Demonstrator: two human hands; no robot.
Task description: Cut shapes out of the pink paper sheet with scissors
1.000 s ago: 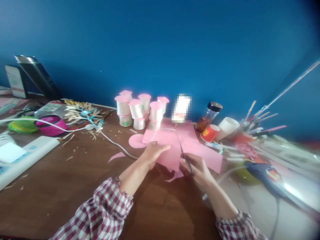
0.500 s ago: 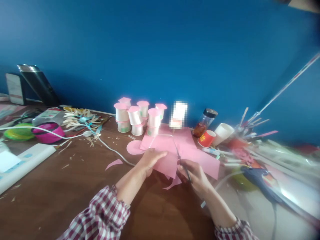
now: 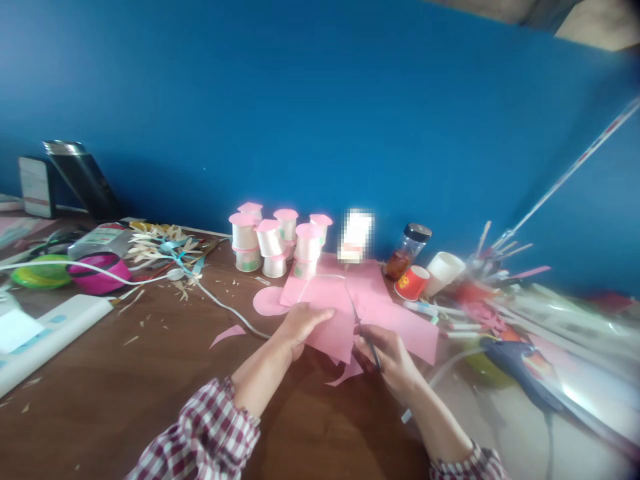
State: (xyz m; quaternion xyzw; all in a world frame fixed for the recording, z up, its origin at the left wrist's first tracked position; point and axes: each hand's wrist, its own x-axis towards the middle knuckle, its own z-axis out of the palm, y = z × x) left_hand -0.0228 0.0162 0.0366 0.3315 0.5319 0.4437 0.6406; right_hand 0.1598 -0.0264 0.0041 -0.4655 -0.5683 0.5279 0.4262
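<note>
Gripped between thumb and fingers of my left hand [image 3: 301, 328] is a sheet of pink paper [image 3: 333, 333], held up over the table. My right hand [image 3: 387, 353] is closed on a pair of dark scissors [image 3: 369, 348], whose blades lie at the paper's right edge. More pink sheets [image 3: 407, 321] lie beneath and behind. A pink paper circle [image 3: 269, 301] rests left of them, and pink offcuts [image 3: 227, 335] lie on the table near my hands. Behind stand several stacked white paper cups [image 3: 245, 233] topped with pink paper.
A glue gun [image 3: 525, 370] lies at the right by plastic wrapping. A red paper cup [image 3: 411, 283], a white cup [image 3: 445, 272] and a lidded jar [image 3: 407, 250] stand at the back. At the left are a power strip [image 3: 55, 333], a white cable [image 3: 225, 305] and a magenta roll [image 3: 99, 272].
The view has tilted slightly upward, so the background sits a little lower. My hands, the paper and the scissors have hardly moved.
</note>
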